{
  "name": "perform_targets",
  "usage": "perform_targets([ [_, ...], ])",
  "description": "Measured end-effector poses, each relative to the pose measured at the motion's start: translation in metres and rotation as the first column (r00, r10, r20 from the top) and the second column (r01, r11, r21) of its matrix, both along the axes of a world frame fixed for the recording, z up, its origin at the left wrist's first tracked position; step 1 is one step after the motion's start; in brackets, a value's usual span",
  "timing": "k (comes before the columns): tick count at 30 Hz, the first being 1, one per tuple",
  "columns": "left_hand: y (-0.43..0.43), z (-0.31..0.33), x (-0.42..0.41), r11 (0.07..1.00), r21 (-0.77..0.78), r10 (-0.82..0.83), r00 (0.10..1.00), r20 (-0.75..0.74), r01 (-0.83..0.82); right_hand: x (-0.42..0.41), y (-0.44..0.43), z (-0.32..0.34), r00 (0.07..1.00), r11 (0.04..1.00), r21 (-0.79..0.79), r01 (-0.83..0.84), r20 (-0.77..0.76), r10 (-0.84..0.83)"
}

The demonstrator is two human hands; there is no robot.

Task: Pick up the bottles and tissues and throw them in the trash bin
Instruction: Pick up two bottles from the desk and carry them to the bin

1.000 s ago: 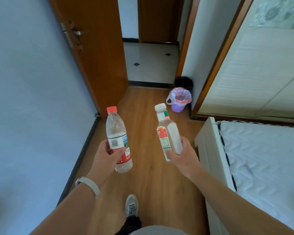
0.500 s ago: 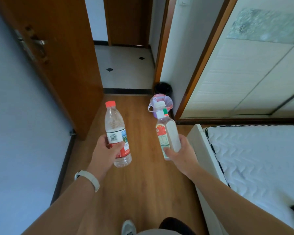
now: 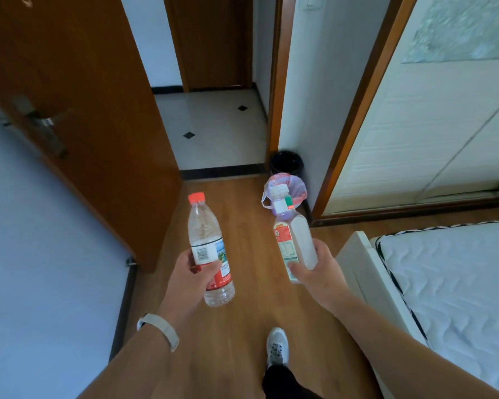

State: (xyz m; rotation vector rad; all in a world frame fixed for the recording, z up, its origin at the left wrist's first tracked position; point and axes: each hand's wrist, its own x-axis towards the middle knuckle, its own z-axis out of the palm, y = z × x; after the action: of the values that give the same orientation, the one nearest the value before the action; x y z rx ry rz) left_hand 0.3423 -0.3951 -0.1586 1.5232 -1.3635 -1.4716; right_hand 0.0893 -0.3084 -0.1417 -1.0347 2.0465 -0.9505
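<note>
I note a wood-plank floor (image 3: 242, 326) running ahead to a dark threshold strip (image 3: 222, 171), beyond which lie pale tiles (image 3: 213, 131) with small black diamonds. A brown door (image 3: 92, 82) stands open at left, its metal handle (image 3: 45, 122) blurred. The left wall (image 3: 41, 254) is plain and pale, with dark skirting (image 3: 123, 306). At right, a quilted white mattress (image 3: 458, 298) lies on a white bed frame (image 3: 366, 277), and pale wardrobe panels (image 3: 429, 133) are framed in brown wood.

I find the trash bin (image 3: 299, 189) half hidden by the white-capped bottle (image 3: 296, 244); the black bin (image 3: 285, 162) behind it shows partly; label print on the red-capped bottle (image 3: 205, 234) is illegible.
</note>
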Motion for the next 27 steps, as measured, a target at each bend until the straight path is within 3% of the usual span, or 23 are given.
perform_targets([
  [13, -0.167, 0.027, -0.124, 0.999, -0.045, -0.019, 0.999, -0.042, 0.017, -0.114, -0.16, 0.012, 0.991, 0.999, -0.032, 0.003, 0.131, 0.001],
  [18, -0.213, 0.025, -0.139, 0.999, -0.037, -0.016, 1.0, -0.021, 0.015, -0.13, -0.202, 0.006, 0.993, 1.0, -0.001, 0.031, 0.114, -0.031],
  [27, -0.333, -0.001, -0.149, 0.984, -0.014, -0.177, 0.984, -0.038, 0.176, -0.124, -0.292, -0.014, 0.983, 0.983, 0.091, 0.157, 0.085, -0.165],
])
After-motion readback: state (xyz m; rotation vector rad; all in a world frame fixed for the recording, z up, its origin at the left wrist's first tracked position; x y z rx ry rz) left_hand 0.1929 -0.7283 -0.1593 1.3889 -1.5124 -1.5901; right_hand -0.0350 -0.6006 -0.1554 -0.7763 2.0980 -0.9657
